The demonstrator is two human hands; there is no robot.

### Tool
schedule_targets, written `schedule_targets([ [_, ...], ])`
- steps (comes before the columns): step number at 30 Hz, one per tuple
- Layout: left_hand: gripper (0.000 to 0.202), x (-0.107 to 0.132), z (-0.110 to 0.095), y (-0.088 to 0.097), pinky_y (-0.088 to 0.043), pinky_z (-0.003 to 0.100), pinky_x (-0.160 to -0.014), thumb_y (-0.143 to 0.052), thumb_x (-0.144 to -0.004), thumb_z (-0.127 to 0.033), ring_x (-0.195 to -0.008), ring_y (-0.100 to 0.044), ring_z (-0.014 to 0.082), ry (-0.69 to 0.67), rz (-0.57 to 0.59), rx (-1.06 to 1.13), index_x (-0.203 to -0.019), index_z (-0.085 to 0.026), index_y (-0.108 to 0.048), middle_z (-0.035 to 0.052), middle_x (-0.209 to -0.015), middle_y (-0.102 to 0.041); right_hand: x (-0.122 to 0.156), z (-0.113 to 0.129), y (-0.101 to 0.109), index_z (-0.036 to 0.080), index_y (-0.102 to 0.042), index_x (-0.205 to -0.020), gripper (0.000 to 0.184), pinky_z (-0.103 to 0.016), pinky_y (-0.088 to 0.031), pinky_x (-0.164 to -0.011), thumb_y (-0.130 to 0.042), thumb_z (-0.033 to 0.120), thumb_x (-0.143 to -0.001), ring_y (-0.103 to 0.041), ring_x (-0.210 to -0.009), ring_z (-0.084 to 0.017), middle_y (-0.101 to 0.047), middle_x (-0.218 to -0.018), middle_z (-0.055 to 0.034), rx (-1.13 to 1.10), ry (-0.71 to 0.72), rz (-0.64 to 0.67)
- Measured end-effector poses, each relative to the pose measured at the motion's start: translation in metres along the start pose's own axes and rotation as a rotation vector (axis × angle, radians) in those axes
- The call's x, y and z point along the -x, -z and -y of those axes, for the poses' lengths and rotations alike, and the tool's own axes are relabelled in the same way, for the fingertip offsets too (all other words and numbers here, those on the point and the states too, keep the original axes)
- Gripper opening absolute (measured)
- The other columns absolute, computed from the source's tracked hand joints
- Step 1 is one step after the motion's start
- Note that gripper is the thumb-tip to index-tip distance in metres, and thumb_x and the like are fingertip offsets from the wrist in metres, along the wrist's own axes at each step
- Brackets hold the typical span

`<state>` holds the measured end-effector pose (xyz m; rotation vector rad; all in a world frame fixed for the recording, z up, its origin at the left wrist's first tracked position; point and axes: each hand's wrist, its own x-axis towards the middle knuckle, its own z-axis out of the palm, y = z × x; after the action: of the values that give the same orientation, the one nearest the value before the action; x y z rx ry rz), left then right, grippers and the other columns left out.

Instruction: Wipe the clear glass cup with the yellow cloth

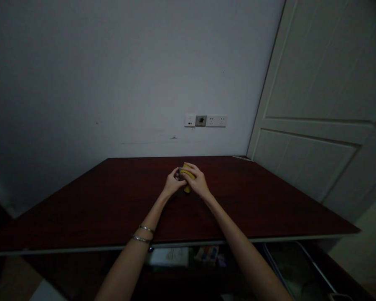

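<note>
Both hands meet over the red-brown table, around a small yellow object [188, 172] with a dark lower tip; its kind is unclear because fingers cover much of it. My right hand [199, 182] is closed over the yellow part from the right. My left hand [173, 183] is curled at its left side, with thumb and fingers around a dark greyish part [179, 174]. Whether that part belongs to the yellow object I cannot tell. The tip sticks out below the hands, close to the tabletop. Two bracelets [141, 238] circle my left forearm.
The table [90, 205] reaches back to a pale wall bearing sockets and switches [206, 121]. A white panelled door [316, 104] stands at the right. Under the table's front edge are a white flat item [171, 256], a small colourful box [207, 253] and a metal-framed item [313, 265].
</note>
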<state>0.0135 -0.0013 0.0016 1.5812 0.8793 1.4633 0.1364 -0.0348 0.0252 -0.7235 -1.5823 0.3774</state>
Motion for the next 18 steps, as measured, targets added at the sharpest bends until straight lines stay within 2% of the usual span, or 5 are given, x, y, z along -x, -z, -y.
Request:
schedule_targets([
  [3, 0.066, 0.003, -0.003, -0.001, -0.046, 0.031, -0.081, -0.075, -0.049, -0.020, -0.088, -0.058, 0.0194, -0.028, 0.042, -0.013, -0.109, -0.010, -0.052, 0.0092, -0.099, -0.062, -0.005, -0.003, 0.005, 0.022, -0.069, -0.089, 0.021, -0.033, -0.040, -0.093, -0.060, 0.029, -0.072, -0.055, -0.103, -0.020, -0.059, -0.112, -0.0067, -0.017, -0.020, 0.008],
  [6, 0.072, 0.004, -0.006, -0.002, -0.045, 0.033, -0.084, -0.078, -0.046, -0.022, -0.092, -0.057, 0.0206, -0.025, 0.063, -0.015, -0.111, -0.009, -0.050, 0.0107, -0.103, -0.061, -0.015, -0.012, 0.010, 0.019, -0.069, -0.088, 0.026, -0.036, -0.042, -0.092, -0.063, 0.033, -0.068, -0.057, -0.098, -0.021, -0.064, -0.103, -0.0075, -0.103, -0.147, -0.009],
  [9, 0.071, 0.004, -0.006, -0.001, -0.044, 0.033, -0.085, -0.077, -0.048, -0.025, -0.092, -0.058, 0.0201, -0.025, 0.071, 0.045, -0.111, -0.009, -0.049, 0.0118, -0.105, -0.060, -0.018, -0.016, 0.015, 0.019, -0.066, -0.096, 0.034, -0.037, -0.042, -0.092, -0.064, 0.037, -0.068, -0.057, -0.101, -0.022, -0.064, -0.106, -0.0068, -0.228, -0.222, 0.035],
  [15, 0.061, 0.002, -0.004, 0.000, -0.046, 0.032, -0.079, -0.074, -0.052, -0.030, -0.084, -0.059, 0.0185, -0.005, 0.065, 0.105, -0.104, -0.008, -0.052, 0.0124, -0.100, -0.061, -0.004, -0.001, 0.020, 0.023, -0.069, -0.089, 0.022, -0.034, -0.036, -0.097, -0.063, 0.033, -0.070, -0.051, -0.110, -0.020, -0.056, -0.118, -0.0049, -0.188, -0.038, 0.127],
  [18, 0.059, 0.002, -0.005, 0.001, -0.046, 0.031, -0.078, -0.074, -0.052, -0.031, -0.083, -0.059, 0.0175, -0.015, 0.063, 0.109, -0.102, -0.008, -0.052, 0.0111, -0.098, -0.062, -0.007, -0.001, 0.019, 0.024, -0.069, -0.087, 0.021, -0.035, -0.037, -0.096, -0.064, 0.032, -0.069, -0.052, -0.107, -0.020, -0.057, -0.116, -0.0051, -0.179, -0.040, 0.124],
])
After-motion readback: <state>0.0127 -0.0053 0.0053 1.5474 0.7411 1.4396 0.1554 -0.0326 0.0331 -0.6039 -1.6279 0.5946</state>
